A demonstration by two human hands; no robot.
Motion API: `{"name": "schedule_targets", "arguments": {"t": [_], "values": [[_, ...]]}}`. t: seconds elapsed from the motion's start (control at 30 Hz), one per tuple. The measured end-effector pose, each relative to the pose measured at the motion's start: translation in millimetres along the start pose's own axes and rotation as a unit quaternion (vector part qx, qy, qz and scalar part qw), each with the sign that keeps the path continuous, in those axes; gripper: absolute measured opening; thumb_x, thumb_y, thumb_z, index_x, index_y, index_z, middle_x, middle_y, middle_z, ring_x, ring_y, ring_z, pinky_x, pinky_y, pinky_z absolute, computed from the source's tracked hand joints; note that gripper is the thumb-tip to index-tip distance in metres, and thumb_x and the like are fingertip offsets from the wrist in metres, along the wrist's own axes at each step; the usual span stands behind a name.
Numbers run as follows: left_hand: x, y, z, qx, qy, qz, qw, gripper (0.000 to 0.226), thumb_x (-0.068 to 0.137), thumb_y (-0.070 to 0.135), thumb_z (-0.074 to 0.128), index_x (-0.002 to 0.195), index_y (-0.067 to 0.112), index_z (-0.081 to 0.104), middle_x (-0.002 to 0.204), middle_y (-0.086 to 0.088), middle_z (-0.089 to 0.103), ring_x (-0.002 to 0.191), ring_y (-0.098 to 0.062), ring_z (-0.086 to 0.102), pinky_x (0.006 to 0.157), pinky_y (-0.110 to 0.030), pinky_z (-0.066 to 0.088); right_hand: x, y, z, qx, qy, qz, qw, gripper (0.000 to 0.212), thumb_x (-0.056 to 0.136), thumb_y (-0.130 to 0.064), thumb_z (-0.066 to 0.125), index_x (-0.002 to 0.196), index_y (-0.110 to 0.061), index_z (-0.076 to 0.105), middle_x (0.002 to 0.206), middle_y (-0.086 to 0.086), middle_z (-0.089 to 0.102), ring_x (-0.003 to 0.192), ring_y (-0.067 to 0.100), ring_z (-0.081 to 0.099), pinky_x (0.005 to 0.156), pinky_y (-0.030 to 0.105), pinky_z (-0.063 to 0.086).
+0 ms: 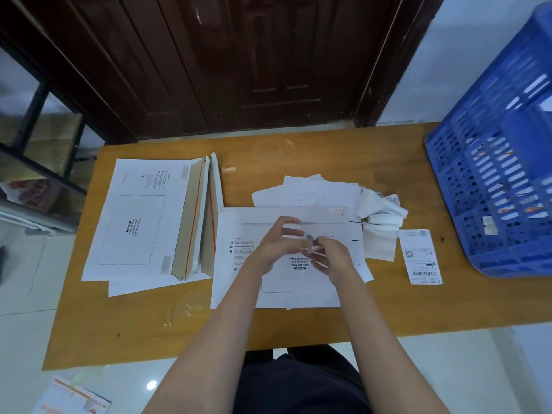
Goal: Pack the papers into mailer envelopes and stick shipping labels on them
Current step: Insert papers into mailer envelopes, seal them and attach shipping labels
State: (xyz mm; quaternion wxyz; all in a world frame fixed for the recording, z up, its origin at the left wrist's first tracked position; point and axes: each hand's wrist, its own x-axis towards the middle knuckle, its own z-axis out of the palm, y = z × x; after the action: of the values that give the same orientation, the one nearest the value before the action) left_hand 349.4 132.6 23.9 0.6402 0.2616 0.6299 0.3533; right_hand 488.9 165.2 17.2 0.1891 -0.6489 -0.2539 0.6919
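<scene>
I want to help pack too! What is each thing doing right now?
Mailer envelope: flat, flap folded down.
Stack of mailers: flaps open.
Shipping label: lying loose on table.
Backing scraps: crumpled.
Blue crate: tilted.
Left hand, right hand: pinching something small.
</scene>
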Motion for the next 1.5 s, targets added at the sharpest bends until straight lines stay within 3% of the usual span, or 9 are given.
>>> {"name": "schedule_targets", "arguments": {"t": [0.1, 0.3, 0.63, 0.83, 0.9, 1.07, 1.2, 1.33, 1.5], "values": [[-1.8, 4.2, 1.1, -0.059, -0.004, 0.021, 0.998, 0.035, 0.086, 0.015, 0.069, 0.119, 0.020, 0.058, 0.106, -0.009, 0.067, 0.089, -0.017, 0.068, 0.075, -0.027, 0.056, 0.1, 4.4, -3.5, -0.002, -0.017, 0.003, 1.000, 0.021, 0.082, -0.025, 0.070, 0.096, -0.009, 0.068, 0.084, 0.002, 0.068, 0.082, 0.018, 0.070, 0.077, 0.028, 0.052], [-4.9, 6.4, 5.0, -0.024, 0.009, 0.006, 1.000, 0.036, 0.085, 0.002, 0.050, 0.109, 0.024, 0.065, 0.112, 0.003, 0.066, 0.095, -0.012, 0.062, 0.069, -0.023, 0.051, 2.1, 9.9, -1.6, 0.031, -0.031, -0.022, 0.999, 0.047, 0.076, -0.004, 0.073, 0.120, 0.000, 0.056, 0.091, 0.012, 0.065, 0.076, 0.020, 0.061, 0.062, 0.020, 0.052], [0.3, -4.4, 2.1, -0.130, 0.110, 0.018, 0.985, 0.016, 0.095, 0.019, 0.057, 0.107, 0.020, 0.067, 0.094, -0.005, 0.067, 0.077, -0.015, 0.067, 0.059, -0.021, 0.054, -2.8, 17.1, -6.4, 0.142, -0.136, -0.020, 0.980, 0.053, 0.085, 0.011, 0.059, 0.132, -0.004, 0.039, 0.123, 0.019, 0.057, 0.108, 0.028, 0.060, 0.088, 0.030, 0.050], [3.6, -13.0, 1.1, -0.172, 0.184, -0.030, 0.967, 0.015, 0.096, 0.026, 0.056, 0.102, 0.016, 0.064, 0.099, -0.008, 0.067, 0.089, -0.022, 0.065, 0.055, -0.021, 0.051, -5.4, 24.3, -5.6, 0.093, -0.178, -0.067, 0.977, 0.072, 0.085, 0.015, 0.055, 0.134, -0.034, 0.035, 0.118, 0.019, 0.061, 0.108, 0.032, 0.060, 0.094, 0.038, 0.051], [2.2, -15.4, 0.9, -0.164, 0.174, -0.040, 0.970, 0.013, 0.094, 0.027, 0.058, 0.097, 0.017, 0.066, 0.094, -0.006, 0.068, 0.082, -0.020, 0.066, 0.052, -0.020, 0.051, -7.3, 21.1, -2.9, 0.011, -0.141, -0.090, 0.986, 0.065, 0.084, 0.010, 0.057, 0.129, -0.033, 0.038, 0.111, 0.015, 0.063, 0.099, 0.030, 0.063, 0.089, 0.039, 0.055], [-0.5, -23.6, 5.0, -0.144, 0.122, -0.074, 0.979, 0.010, 0.093, 0.029, 0.062, 0.093, 0.021, 0.067, 0.095, -0.007, 0.070, 0.084, -0.021, 0.068, 0.065, -0.028, 0.057, -3.9, 21.4, 7.6, -0.214, 0.012, -0.181, 0.960, 0.009, 0.092, -0.024, 0.055, 0.095, -0.019, 0.050, 0.094, 0.001, 0.057, 0.085, 0.019, 0.057, 0.072, 0.029, 0.049], [-0.2, -25.5, 0.2, -0.113, 0.078, -0.090, 0.986, 0.015, 0.092, 0.031, 0.062, 0.097, 0.018, 0.068, 0.099, -0.010, 0.070, 0.086, -0.023, 0.069, 0.069, -0.030, 0.059, 4.3, 23.2, 6.7, -0.227, 0.062, -0.250, 0.939, 0.008, 0.084, -0.014, 0.064, 0.084, -0.019, 0.057, 0.098, 0.002, 0.053, 0.084, 0.018, 0.055, 0.068, 0.024, 0.046], [-1.2, -25.0, -3.6, -0.105, 0.034, -0.115, 0.987, 0.021, 0.093, 0.031, 0.061, 0.105, 0.015, 0.066, 0.096, -0.008, 0.071, 0.081, -0.020, 0.070, 0.068, -0.032, 0.059, 0.2, 15.9, 4.8, -0.153, 0.024, -0.217, 0.964, 0.033, 0.078, 0.009, 0.055, 0.096, -0.018, 0.059, 0.092, -0.002, 0.045, 0.081, 0.015, 0.055, 0.066, 0.022, 0.048], [-2.2, -28.0, -3.2, -0.090, 0.005, -0.123, 0.988, 0.033, 0.089, 0.036, 0.066, 0.111, 0.012, 0.066, 0.103, -0.012, 0.072, 0.087, -0.024, 0.072, 0.071, -0.032, 0.059, 2.3, 19.3, 3.1, -0.109, -0.023, -0.150, 0.982, 0.055, 0.079, 0.014, 0.045, 0.116, -0.022, 0.063, 0.110, 0.002, 0.052, 0.097, 0.014, 0.053, 0.067, 0.016, 0.047]]}}
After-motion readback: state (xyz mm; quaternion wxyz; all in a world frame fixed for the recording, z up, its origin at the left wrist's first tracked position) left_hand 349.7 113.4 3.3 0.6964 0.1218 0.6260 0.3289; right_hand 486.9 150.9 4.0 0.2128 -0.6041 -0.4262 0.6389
